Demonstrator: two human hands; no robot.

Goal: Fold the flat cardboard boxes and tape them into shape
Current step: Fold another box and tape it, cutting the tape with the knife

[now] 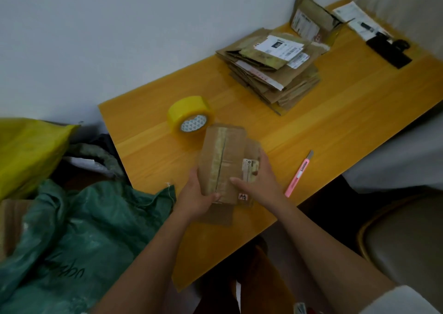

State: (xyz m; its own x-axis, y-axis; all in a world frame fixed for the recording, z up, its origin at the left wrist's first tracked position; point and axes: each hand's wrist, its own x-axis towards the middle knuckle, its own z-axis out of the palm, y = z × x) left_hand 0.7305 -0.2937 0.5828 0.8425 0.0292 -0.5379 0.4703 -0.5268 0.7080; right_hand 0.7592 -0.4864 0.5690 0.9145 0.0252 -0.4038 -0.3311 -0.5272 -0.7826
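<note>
A small brown cardboard box point(224, 155) is held above the near part of the wooden table point(335, 126), its taped seam facing up. My left hand point(197, 196) grips its near left corner, thumb on top. My right hand point(260, 182) holds the right side, thumb laid across the top by a torn label. A flap hangs below the box. A yellow tape roll point(190, 116) lies just beyond the box. A stack of flat cardboard boxes point(273, 66) with shipping labels sits at the back of the table.
A pink utility knife point(299, 173) lies right of my right hand. A black clip point(389, 50) and papers point(357, 18) rest at the far right corner. A green woven sack point(79, 237) and a yellow bag point(26, 150) sit left of the table. A chair point(405, 239) stands at the right.
</note>
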